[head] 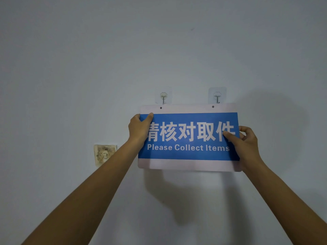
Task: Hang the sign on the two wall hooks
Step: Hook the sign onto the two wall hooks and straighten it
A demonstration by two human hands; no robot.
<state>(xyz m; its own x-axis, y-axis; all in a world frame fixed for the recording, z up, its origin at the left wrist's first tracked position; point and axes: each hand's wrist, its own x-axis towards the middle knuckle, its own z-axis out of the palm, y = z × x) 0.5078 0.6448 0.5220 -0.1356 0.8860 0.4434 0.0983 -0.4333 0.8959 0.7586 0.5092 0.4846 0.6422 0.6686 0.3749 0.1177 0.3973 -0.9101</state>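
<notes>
Blue-and-white, the sign (188, 137) looks like a thin, stiff, light board with a smooth face that might slip, so the side-edge hold suits it: the left hand (139, 127) pinches its left edge and the right hand (245, 141) its right edge, thumbs on the front. It is held against the wall (70, 68) just below the two hooks (163, 98) (217, 97), its two top holes (160, 108) (213, 106) not yet on them. Bare wall above leaves room to lift; a switch (104, 154) sits apart, lower left.
</notes>
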